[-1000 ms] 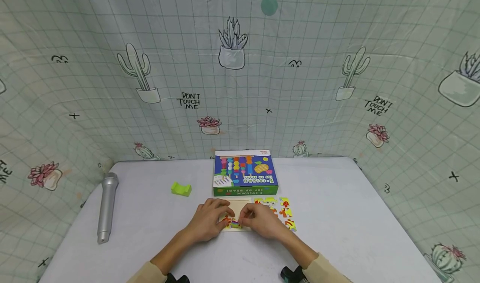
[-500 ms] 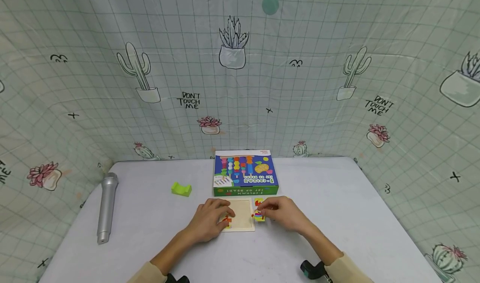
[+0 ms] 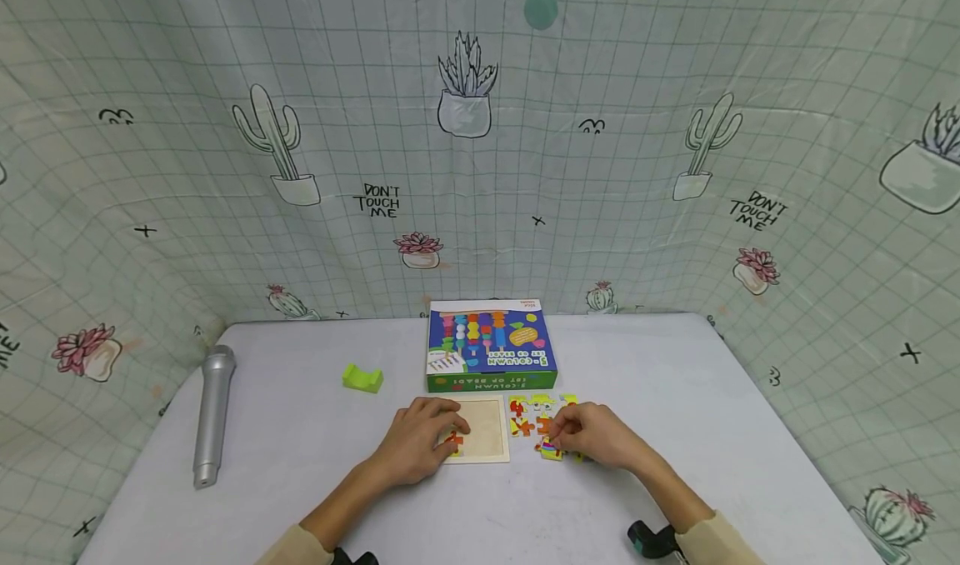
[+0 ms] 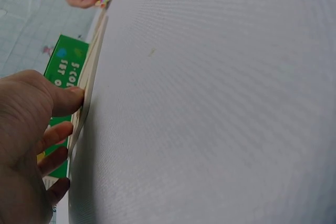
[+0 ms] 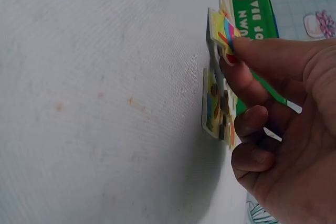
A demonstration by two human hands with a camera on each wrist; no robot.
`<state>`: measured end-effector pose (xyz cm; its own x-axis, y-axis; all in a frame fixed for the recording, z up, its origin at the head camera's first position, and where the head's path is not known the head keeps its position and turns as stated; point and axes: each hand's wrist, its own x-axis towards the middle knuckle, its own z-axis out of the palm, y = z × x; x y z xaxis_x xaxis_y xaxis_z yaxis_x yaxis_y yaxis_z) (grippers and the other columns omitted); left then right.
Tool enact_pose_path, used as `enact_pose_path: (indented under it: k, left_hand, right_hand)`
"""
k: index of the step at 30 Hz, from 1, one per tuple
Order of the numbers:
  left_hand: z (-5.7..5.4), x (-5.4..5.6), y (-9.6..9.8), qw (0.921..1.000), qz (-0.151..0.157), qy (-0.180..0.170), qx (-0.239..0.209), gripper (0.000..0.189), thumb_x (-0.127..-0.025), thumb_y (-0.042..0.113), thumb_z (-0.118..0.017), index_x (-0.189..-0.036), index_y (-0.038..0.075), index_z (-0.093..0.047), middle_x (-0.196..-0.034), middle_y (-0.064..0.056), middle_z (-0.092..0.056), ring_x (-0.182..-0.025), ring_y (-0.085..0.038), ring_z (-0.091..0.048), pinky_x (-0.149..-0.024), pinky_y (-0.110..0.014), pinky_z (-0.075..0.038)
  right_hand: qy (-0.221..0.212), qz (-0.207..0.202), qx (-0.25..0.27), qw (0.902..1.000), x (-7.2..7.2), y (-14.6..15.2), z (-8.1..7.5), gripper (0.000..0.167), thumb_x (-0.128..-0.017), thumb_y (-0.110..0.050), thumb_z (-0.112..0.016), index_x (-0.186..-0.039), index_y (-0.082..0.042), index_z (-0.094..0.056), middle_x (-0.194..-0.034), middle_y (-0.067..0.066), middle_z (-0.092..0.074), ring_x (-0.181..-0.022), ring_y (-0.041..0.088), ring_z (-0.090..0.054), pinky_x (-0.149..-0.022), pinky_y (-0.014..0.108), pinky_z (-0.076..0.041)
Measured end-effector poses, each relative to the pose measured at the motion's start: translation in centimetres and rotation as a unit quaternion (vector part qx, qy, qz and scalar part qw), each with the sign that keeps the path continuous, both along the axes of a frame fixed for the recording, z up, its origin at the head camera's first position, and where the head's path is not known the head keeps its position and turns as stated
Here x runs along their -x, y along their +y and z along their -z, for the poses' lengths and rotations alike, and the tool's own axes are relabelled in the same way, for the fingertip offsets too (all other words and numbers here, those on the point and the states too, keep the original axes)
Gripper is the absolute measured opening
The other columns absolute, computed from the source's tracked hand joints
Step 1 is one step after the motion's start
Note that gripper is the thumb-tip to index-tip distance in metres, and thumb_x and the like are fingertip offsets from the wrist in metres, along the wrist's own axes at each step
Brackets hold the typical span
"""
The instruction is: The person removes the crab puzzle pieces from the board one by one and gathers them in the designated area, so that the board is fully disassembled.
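In the head view my right hand (image 3: 596, 435) pinches a yellow jigsaw piece (image 3: 551, 450) with rainbow stripes between thumb and index finger. The right wrist view shows this piece (image 5: 222, 31) tilted, close above other pieces (image 5: 212, 103). My left hand (image 3: 422, 438) rests over the left side of a shallow wooden puzzle tray (image 3: 504, 432), its fingers loosely bent. In the left wrist view its thumb touches the rim of the tray (image 4: 93, 72). An orange-and-yellow piece (image 3: 455, 442) lies in the tray's near left corner, partly covered by that hand.
Several loose jigsaw pieces (image 3: 522, 415) lie right of the tray, some hidden by my right hand. Behind the tray stands a bead-set box (image 3: 491, 348). A green curved block (image 3: 362, 378) and a silver microphone-shaped object (image 3: 215, 415) are further left.
My right hand has lifted the rainbow-striped piece out of the tray and carried it right, over the loose pieces. The left hand has stayed in place on the tray.
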<state>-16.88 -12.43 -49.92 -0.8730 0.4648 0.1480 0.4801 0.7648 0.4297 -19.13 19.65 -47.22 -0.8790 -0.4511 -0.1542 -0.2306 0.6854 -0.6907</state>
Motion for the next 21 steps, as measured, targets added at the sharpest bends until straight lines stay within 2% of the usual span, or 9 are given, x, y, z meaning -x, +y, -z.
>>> enact_pose_path:
  k: [5,11,21]
  left_hand:
    - [0.01,-0.02,0.03,1.0,-0.002,-0.005,0.001,0.014,-0.092,0.019,-0.072,-0.105,0.025,-0.074,-0.136,-0.006,-0.059,-0.126,-0.032,-0.047,-0.095,-0.059,-0.039]
    - [-0.15,-0.12,0.08,0.9999,-0.001,-0.01,0.003,0.015,-0.092,0.019,-0.071,-0.106,0.024,-0.073,-0.137,-0.006,-0.058,-0.127,-0.032,-0.046,-0.096,-0.059,-0.039]
    - [-0.24,-0.18,0.1,0.9999,-0.002,-0.011,0.004,0.015,-0.093,0.019,-0.07,-0.107,0.024,-0.074,-0.137,-0.006,-0.058,-0.127,-0.032,-0.046,-0.097,-0.06,-0.038]
  right_hand:
    - [0.007,-0.009,-0.004,0.9999,0.1,0.16,0.2,0.004,-0.089,-0.012,-0.074,-0.089,-0.015,-0.072,-0.078,-0.006,-0.064,-0.073,0.014,-0.055,-0.062,0.025,-0.044]
    - [0.017,-0.011,-0.017,0.9996,0.2,0.11,0.38,0.003,-0.087,-0.011,-0.075,-0.089,-0.01,-0.073,-0.078,-0.006,-0.062,-0.073,0.014,-0.053,-0.06,0.024,-0.042]
    - [0.03,-0.008,-0.034,0.9989,0.0,0.04,0.3,0.007,-0.086,-0.009,-0.077,-0.085,-0.015,-0.073,-0.077,-0.008,-0.063,-0.075,0.014,-0.052,-0.063,0.026,-0.042]
